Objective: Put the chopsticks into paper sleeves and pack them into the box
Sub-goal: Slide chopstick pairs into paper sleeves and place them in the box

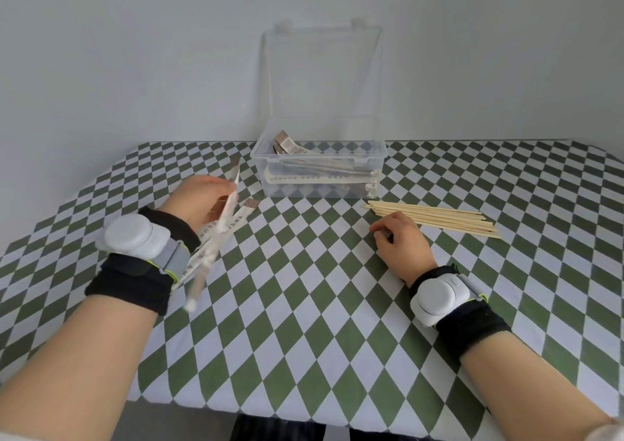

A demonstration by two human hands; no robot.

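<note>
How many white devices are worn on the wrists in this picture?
2. One white device is strapped on the left wrist, and the other white device is on the right wrist. Both show fully, and none appears hidden.

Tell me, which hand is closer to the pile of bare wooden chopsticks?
Right. The right hand sits just beside the pile of bare wooden chopsticks, at its near edge. The left hand is far off across the checked table, holding white paper sleeves.
</note>
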